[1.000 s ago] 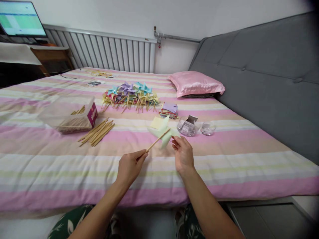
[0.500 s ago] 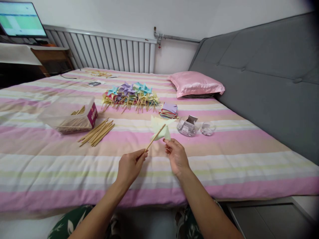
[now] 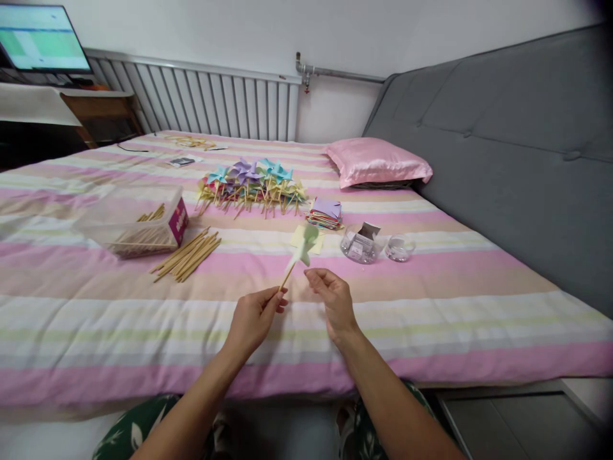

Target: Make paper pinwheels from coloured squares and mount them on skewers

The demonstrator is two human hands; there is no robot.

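Observation:
A pale green paper pinwheel (image 3: 305, 245) on a thin wooden stick is held up over the bed, turned partly edge-on. My left hand (image 3: 255, 316) pinches the lower end of that stick, closed around it. Just right of the pinwheel is my right hand (image 3: 335, 300), its fingers curled together with nothing visible in them and a small gap to the blades. Behind the pinwheel lies a pale yellow paper sheet (image 3: 318, 245) on the bedspread, partly covered from view.
Finished pinwheels (image 3: 246, 182) lie heaped farther back, beside a stack of coloured paper (image 3: 325, 213). Loose sticks (image 3: 188, 254) and a clear plastic box (image 3: 129, 223) are at left. Two clear round containers (image 3: 361, 246) stand at right, near a pink pillow (image 3: 378, 163).
The pinwheel has turned from facing broadly to nearly edge-on. My right hand has come off its blade and shifted slightly left. My left hand keeps hold of the stick.

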